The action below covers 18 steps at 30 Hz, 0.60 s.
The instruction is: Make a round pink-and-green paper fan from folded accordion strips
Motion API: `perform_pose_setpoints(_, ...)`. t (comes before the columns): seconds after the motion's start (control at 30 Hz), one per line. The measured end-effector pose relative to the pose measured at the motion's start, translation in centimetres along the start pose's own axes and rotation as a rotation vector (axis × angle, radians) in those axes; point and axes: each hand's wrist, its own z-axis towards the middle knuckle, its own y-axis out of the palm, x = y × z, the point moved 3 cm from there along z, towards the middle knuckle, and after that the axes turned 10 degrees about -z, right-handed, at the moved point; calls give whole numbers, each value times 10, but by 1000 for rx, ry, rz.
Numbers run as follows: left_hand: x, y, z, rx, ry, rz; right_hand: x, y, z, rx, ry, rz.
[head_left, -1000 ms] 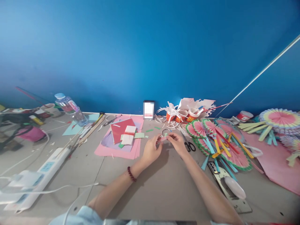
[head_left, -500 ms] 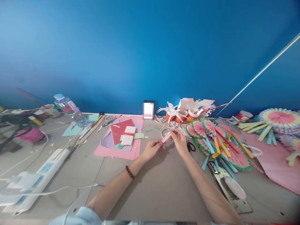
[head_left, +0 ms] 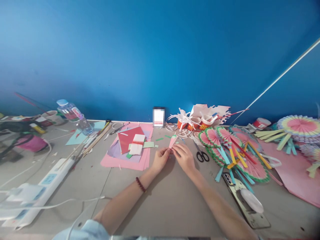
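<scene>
A narrow pleated strip of pink paper (head_left: pixel 172 141) with a green-and-white tip stands up between my hands, its far end fanned slightly. My left hand (head_left: pixel 161 159) pinches its lower end between thumb and fingers. My right hand (head_left: pixel 183 156) closes on the same end from the other side, fingertips touching the left ones. The very bottom of the paper is hidden by my fingers. Black-handled scissors (head_left: pixel 202 156) lie just right of my right hand. Left of my left hand, a red sheet (head_left: pixel 131 136) and a white bundle (head_left: pixel 137 145) rest on pink paper (head_left: pixel 110 161).
Finished pleated paper fans (head_left: pixel 252 166) pile up on the right, beside a phone (head_left: pixel 252 213) with a white mouse (head_left: pixel 252 200) on it. Red cups (head_left: pixel 205 123) stand at the wall. At left are a water bottle (head_left: pixel 77 116), thin sticks (head_left: pixel 97 140) and a power strip (head_left: pixel 50 181).
The pleated paper has turned from slanting between my hands to pointing away from me. My right hand has moved left and down to meet my left hand, uncovering the scissors.
</scene>
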Motion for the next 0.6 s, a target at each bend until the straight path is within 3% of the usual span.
perform_pose_setpoints(0.23,5,1,-5,-41,154,192,-1,4,-5,-17,-17,15)
perform_pose_setpoints(0.6,10,1,-14,-85,211,485,-5,8,-10,-131,-10,-13)
